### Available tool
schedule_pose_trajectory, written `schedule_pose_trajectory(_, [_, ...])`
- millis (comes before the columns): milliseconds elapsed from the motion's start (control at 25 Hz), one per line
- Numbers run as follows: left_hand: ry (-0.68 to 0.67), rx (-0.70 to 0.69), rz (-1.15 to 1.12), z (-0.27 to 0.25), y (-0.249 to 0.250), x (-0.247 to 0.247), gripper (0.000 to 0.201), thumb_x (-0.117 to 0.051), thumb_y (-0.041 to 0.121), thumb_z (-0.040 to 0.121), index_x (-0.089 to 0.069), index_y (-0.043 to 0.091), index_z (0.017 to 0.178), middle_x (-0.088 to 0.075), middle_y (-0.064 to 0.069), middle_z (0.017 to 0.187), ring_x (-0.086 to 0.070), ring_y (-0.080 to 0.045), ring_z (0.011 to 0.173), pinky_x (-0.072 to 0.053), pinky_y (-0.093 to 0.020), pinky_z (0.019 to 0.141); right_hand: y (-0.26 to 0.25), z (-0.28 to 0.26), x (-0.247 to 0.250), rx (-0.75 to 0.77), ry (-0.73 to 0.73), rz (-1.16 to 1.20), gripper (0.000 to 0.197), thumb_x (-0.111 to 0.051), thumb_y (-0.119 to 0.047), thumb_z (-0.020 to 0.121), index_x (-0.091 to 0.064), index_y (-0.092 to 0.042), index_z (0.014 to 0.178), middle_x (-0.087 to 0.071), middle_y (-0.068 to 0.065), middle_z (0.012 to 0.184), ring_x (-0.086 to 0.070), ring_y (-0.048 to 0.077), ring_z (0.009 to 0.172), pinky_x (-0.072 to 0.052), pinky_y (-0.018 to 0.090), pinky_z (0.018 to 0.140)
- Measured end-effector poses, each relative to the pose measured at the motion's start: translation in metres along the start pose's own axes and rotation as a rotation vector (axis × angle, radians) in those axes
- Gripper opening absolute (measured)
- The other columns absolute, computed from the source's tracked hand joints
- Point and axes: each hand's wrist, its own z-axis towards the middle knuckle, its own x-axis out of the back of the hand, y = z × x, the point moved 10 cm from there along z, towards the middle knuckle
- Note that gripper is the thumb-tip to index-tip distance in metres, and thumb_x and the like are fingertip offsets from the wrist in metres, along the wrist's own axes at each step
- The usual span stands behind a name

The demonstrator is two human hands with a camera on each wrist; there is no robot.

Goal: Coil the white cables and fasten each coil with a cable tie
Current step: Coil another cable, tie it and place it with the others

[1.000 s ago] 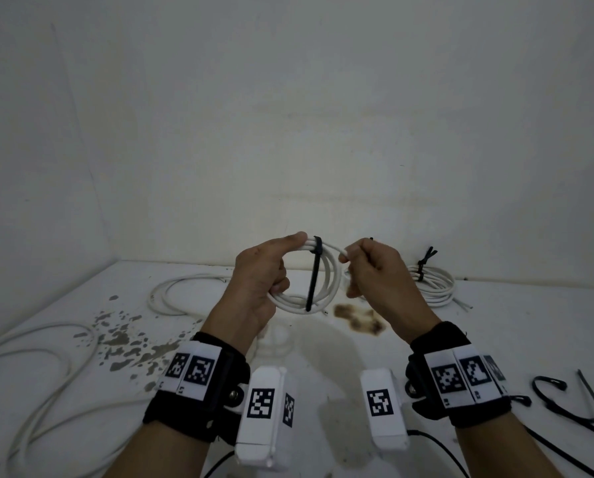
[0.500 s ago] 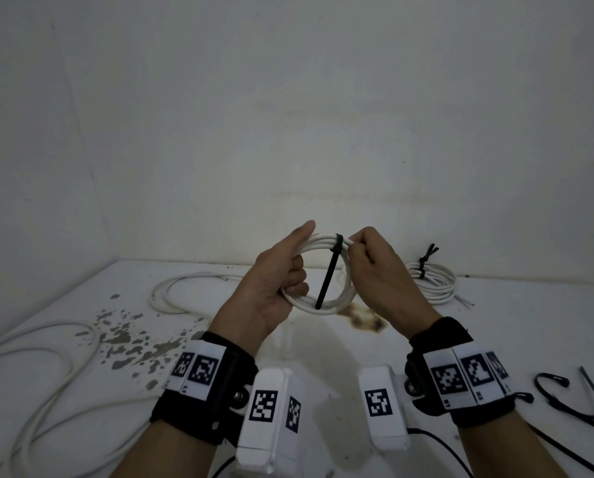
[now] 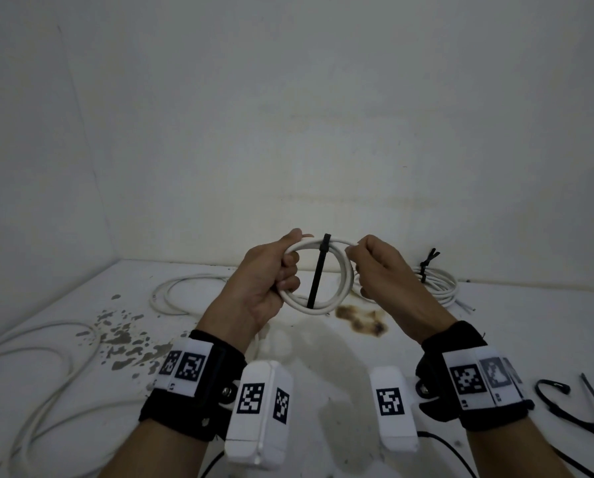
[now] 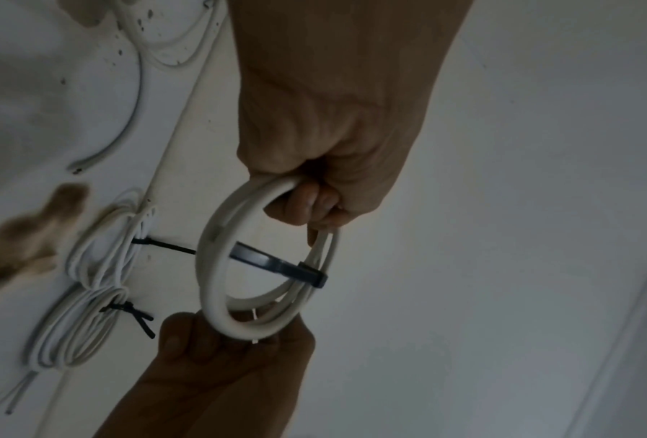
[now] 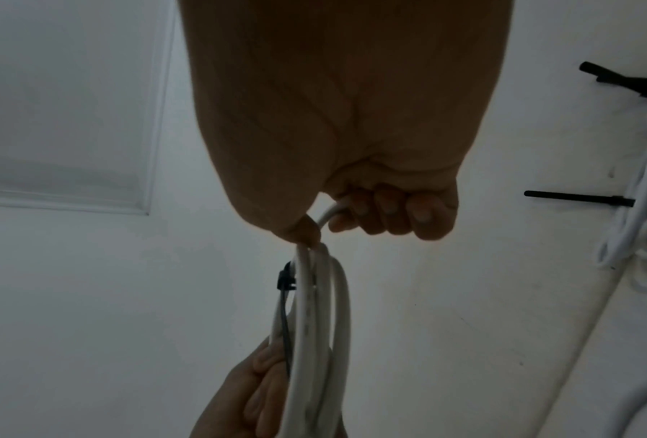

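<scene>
A small coil of white cable (image 3: 340, 294) is held up above the table between both hands. My left hand (image 3: 271, 277) grips the coil's left side, fingers curled through the loop (image 4: 314, 204). My right hand (image 3: 375, 267) pinches its right side (image 5: 351, 213) with curled fingers. A black cable tie (image 3: 318, 274) is closed round the coil's top strands, its head (image 4: 316, 277) at the top and its long tail hanging down across the loop. In the right wrist view the coil (image 5: 314, 326) shows edge-on.
Two tied white coils (image 3: 437, 281) lie at the back right by the wall. Loose white cables (image 3: 171, 291) lie at the back left and far left (image 3: 47, 357). Spare black ties (image 3: 571, 398) lie at the right. Brown stain (image 3: 361, 320) and dark spots (image 3: 126, 339) mark the white table.
Both hands rose slightly with the coil and turned it more face-on. The tie now stands nearer upright at the coil's top.
</scene>
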Motion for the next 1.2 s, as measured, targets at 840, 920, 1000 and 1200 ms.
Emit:
schedule_pose_trajectory(840, [0.226,-0.334,0.346,-0.018,0.023,-0.003,0.015,-0.072,0.035,0.087,-0.078,0.023,0.082,-0.057,0.016,0.048,-0.044,-0.003,0.045,-0.038,-0.022,0.051,-0.01,-0.011,-0.033,-0.05,0.115,-0.009,0.038,-0.059,-0.049,0.086,-0.069,-0.014,0.075,-0.073,0.004,0.072,-0.072,0.024,0.074,-0.058,0.054,0.077])
schedule_pose_trajectory(920, [0.219,-0.356,0.343,-0.017,0.023,-0.004,0.014,-0.072,0.033,0.088,-0.078,0.022,0.081,-0.061,0.015,0.053,-0.046,-0.002,0.045,-0.039,-0.018,0.049,-0.006,-0.012,-0.035,-0.058,0.109,0.034,0.035,-0.06,-0.05,0.086,-0.072,-0.017,0.085,-0.075,0.0,0.079,-0.073,0.021,0.08,-0.059,0.05,0.08])
schedule_pose_trajectory(1000, [0.209,-0.365,0.335,-0.017,0.023,-0.004,0.015,-0.071,0.03,0.089,-0.078,0.02,0.081,-0.061,0.015,0.054,-0.049,-0.001,0.044,-0.041,-0.018,0.05,-0.007,-0.015,-0.036,-0.079,0.102,0.208,0.022,-0.063,-0.029,0.096,-0.075,-0.011,0.093,-0.074,0.004,0.078,-0.072,0.022,0.076,-0.06,0.039,0.071])
schedule_pose_trajectory(1200, [0.221,-0.332,0.245,-0.016,0.02,-0.001,0.016,-0.074,0.034,0.085,-0.08,0.019,0.082,-0.065,-0.001,0.062,-0.055,-0.024,0.056,-0.048,-0.031,0.052,-0.004,-0.018,-0.043,-0.248,0.12,0.641,0.015,-0.05,-0.011,0.104,-0.061,-0.004,0.095,-0.067,0.009,0.066,-0.062,0.019,0.053,-0.049,0.024,0.046])
